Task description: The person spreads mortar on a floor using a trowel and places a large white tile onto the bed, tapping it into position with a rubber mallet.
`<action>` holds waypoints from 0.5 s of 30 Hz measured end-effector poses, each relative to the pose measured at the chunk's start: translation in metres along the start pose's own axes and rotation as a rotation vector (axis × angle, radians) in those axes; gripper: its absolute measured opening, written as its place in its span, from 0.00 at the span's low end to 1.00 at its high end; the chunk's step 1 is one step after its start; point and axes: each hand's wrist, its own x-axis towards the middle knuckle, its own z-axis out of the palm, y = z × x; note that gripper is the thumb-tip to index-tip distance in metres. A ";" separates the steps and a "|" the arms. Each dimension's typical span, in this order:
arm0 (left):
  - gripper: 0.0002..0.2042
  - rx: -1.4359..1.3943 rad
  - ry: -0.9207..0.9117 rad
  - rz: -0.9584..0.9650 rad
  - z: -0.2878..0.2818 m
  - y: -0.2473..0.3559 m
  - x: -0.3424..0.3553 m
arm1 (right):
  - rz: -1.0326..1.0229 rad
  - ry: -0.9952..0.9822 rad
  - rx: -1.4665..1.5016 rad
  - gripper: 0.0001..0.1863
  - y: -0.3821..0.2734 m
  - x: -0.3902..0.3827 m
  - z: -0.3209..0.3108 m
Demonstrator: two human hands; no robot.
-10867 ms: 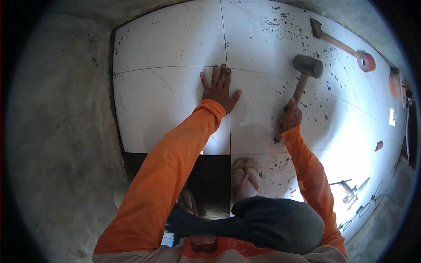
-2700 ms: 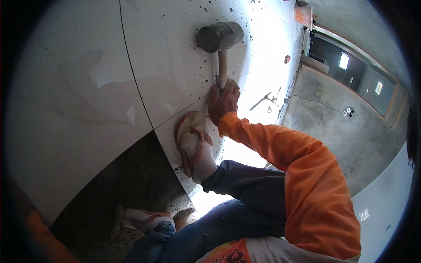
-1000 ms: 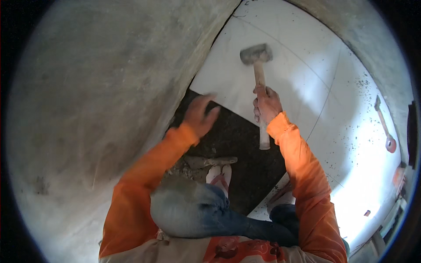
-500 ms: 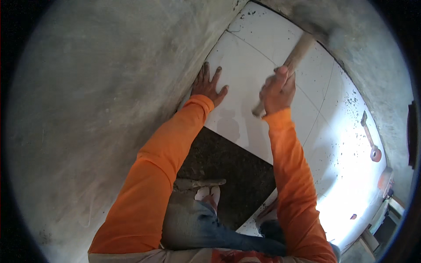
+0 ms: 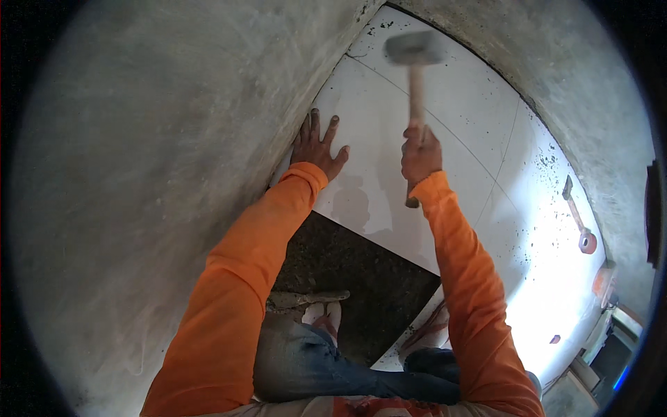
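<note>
Bare dark bedding [image 5: 347,278] lies nearest you, an untiled patch of floor between your knees and the laid white tiles, with a mortar-caked trowel [image 5: 306,300] resting on it beside your sandalled foot [image 5: 325,318]. Beyond that edge, your left hand [image 5: 316,144] lies flat with fingers spread on the white tile [image 5: 368,174], close to the grey wall [image 5: 160,160]. Your right hand [image 5: 419,154] has its grip clenched around the wooden handle of a mallet [image 5: 415,66]. The handle's long axis runs straight away from you; the grey head is raised and blurred, hovering over the far end of the same tile, ahead and to the right of the flat hand. Your right hand is the nearer one to the head. Farther right, a red-ended long tool [image 5: 578,215] lies on the speckled tiles [image 5: 549,181], and an orange object [image 5: 603,281] sits by the far wall. No packages, labels or signs are legible.
</note>
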 end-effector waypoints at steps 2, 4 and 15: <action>0.34 -0.001 -0.015 -0.005 0.002 -0.001 -0.004 | 0.032 0.047 0.173 0.23 -0.008 -0.009 0.007; 0.35 0.002 0.017 0.009 0.003 0.010 0.005 | -0.071 0.272 -0.149 0.23 0.017 -0.004 0.012; 0.35 0.013 -0.040 -0.013 -0.005 0.005 0.001 | 0.150 -0.101 -0.150 0.27 -0.009 -0.008 -0.017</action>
